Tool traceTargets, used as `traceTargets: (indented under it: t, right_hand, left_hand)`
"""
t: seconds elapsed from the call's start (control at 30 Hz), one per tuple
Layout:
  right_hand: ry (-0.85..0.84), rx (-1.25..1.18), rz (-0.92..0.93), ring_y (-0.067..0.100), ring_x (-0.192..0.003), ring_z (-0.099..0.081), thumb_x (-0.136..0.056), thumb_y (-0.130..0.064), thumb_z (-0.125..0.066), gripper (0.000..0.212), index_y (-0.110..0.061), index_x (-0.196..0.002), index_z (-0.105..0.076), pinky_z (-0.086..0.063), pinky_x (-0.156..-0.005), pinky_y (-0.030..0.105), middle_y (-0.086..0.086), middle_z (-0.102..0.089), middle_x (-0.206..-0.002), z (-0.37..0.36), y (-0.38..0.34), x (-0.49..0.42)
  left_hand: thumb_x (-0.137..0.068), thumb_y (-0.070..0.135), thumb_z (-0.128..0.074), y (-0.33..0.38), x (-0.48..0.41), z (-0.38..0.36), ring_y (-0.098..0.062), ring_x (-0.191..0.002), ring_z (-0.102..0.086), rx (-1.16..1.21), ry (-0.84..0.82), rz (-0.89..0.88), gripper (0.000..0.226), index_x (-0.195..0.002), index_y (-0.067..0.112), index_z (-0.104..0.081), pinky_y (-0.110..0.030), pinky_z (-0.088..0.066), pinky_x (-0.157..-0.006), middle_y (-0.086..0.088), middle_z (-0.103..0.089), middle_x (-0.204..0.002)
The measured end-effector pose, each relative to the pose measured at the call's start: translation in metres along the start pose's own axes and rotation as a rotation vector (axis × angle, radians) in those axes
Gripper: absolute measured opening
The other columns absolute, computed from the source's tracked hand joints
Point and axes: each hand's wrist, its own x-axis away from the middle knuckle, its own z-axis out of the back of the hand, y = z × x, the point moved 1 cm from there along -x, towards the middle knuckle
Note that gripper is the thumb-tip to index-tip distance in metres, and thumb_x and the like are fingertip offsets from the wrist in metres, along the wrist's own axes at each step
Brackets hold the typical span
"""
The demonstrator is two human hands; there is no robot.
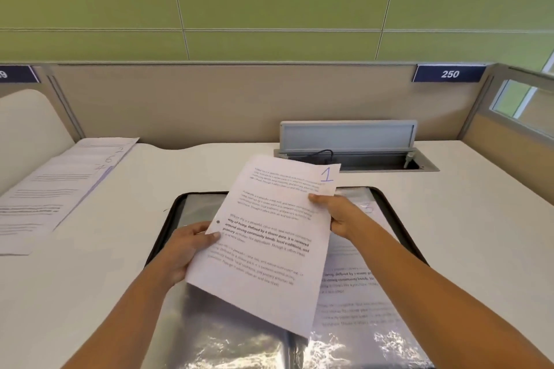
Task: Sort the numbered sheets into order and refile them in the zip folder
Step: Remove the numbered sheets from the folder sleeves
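A printed sheet marked "1" (269,237) is held tilted above the open zip folder (168,219), which lies on the white desk with shiny clear sleeves. My left hand (183,249) pinches the sheet's left edge. My right hand (335,213) pinches its right edge below the number. Another printed sheet (356,293), marked "3" near its top, lies in the folder's right sleeve, partly hidden by the held sheet. A fanned stack of numbered sheets (57,189) lies at the desk's far left.
An open cable hatch with a raised grey lid (347,138) sits in the desk behind the folder. Beige partition walls (209,105) close off the back and right side; a sign reads 250 (449,74).
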Motion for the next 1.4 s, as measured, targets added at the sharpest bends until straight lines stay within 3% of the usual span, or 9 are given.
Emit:
traceTargets:
  t: [0.23, 0.4, 0.53, 0.7, 0.87, 1.0, 1.13, 1.3, 1.4]
  right_hand:
    - [-0.060, 0.297, -0.042, 0.023, -0.085, -0.063, -0.091, 0.002, -0.053, 0.006, -0.003, -0.094, -0.056, -0.054, -0.071, 0.030, 0.018, -0.064, -0.115, -0.033, 0.037, 0.022]
    - [-0.113, 0.335, -0.011, 0.024, -0.092, -0.062, -0.090, 0.008, -0.051, 0.013, -0.002, -0.095, -0.057, -0.053, -0.080, 0.032, 0.017, -0.063, -0.114, -0.077, 0.058, 0.022]
    - [-0.154, 0.319, -0.006, 0.016, -0.078, -0.064, -0.091, 0.005, -0.051, 0.020, -0.002, -0.108, -0.057, -0.056, -0.067, 0.024, 0.014, -0.065, -0.109, -0.129, 0.070, 0.016]
    - [-0.267, 0.397, -0.063, 0.015, -0.082, -0.065, -0.090, 0.002, -0.054, 0.028, -0.004, -0.118, -0.058, -0.057, -0.070, 0.024, 0.007, -0.066, -0.108, -0.209, 0.095, 0.011]
    - [-0.220, 0.398, -0.004, 0.019, -0.088, -0.063, -0.086, 0.007, -0.058, 0.036, -0.001, -0.122, -0.055, -0.056, -0.066, 0.021, 0.008, -0.065, -0.103, -0.294, 0.126, -0.001]
    - [-0.200, 0.403, -0.002, 0.021, -0.090, -0.064, -0.087, 0.005, -0.059, 0.037, -0.002, -0.123, -0.053, -0.055, -0.068, 0.022, 0.009, -0.066, -0.103, -0.350, 0.148, -0.008]
    - [-0.202, 0.422, 0.006, 0.014, -0.072, -0.062, -0.086, 0.007, -0.059, 0.039, -0.002, -0.124, -0.053, -0.055, -0.064, 0.022, -0.001, -0.061, -0.077, -0.393, 0.167, -0.012]
    - [-0.175, 0.444, 0.014, 0.016, -0.072, -0.062, -0.084, 0.008, -0.060, 0.045, -0.011, -0.124, -0.048, -0.056, -0.070, 0.026, 0.002, -0.059, -0.079, -0.432, 0.185, -0.019]
    - [-0.163, 0.509, 0.068, 0.015, -0.068, -0.060, -0.083, 0.008, -0.061, 0.039, -0.008, -0.118, -0.052, -0.056, -0.072, 0.028, 0.004, -0.058, -0.076, -0.449, 0.193, -0.021]
  left_hand:
    - [-0.084, -0.009, -0.059, -0.004, 0.011, 0.038, -0.023, -0.057, -0.069, 0.073, 0.182, -0.056, 0.015, -0.094, 0.002, -0.064, -0.030, -0.056, -0.048, -0.009, -0.073, -0.072]
    - [-0.083, -0.010, -0.060, 0.004, 0.014, 0.085, -0.022, -0.053, -0.068, 0.065, 0.229, -0.063, 0.014, -0.090, 0.002, -0.064, -0.029, -0.055, -0.045, -0.009, -0.072, -0.066]
    - [-0.082, -0.010, -0.062, 0.016, 0.011, 0.137, -0.019, -0.050, -0.067, 0.059, 0.265, -0.078, 0.015, -0.090, 0.003, -0.063, -0.027, -0.054, -0.043, -0.006, -0.071, -0.063]
    - [-0.081, -0.009, -0.064, 0.033, 0.009, 0.218, -0.018, -0.050, -0.067, 0.075, 0.319, -0.072, 0.016, -0.090, 0.004, -0.064, -0.027, -0.054, -0.044, -0.005, -0.071, -0.063]
    - [-0.080, -0.009, -0.064, 0.048, 0.008, 0.305, -0.019, -0.051, -0.068, 0.054, 0.364, -0.055, 0.019, -0.093, 0.004, -0.063, -0.030, -0.056, -0.047, -0.006, -0.071, -0.066]
    - [-0.079, -0.010, -0.064, 0.052, 0.006, 0.367, -0.021, -0.053, -0.068, 0.018, 0.387, -0.034, 0.025, -0.102, 0.002, -0.062, -0.033, -0.058, -0.050, -0.016, -0.068, -0.088]
    - [-0.080, -0.011, -0.063, 0.052, 0.005, 0.418, -0.023, -0.052, -0.068, -0.039, 0.417, -0.003, 0.030, -0.107, 0.000, -0.061, -0.035, -0.058, -0.051, -0.021, -0.066, -0.097]
    - [-0.078, -0.010, -0.065, 0.058, 0.006, 0.466, -0.032, -0.071, -0.065, -0.217, 0.461, 0.002, 0.033, -0.110, -0.002, -0.062, -0.046, -0.054, -0.080, -0.020, -0.067, -0.095]
    - [-0.078, -0.007, -0.068, 0.065, 0.003, 0.484, -0.036, -0.086, -0.064, -0.415, 0.512, -0.026, 0.042, -0.119, 0.001, -0.061, -0.043, -0.049, -0.087, -0.020, -0.067, -0.101]
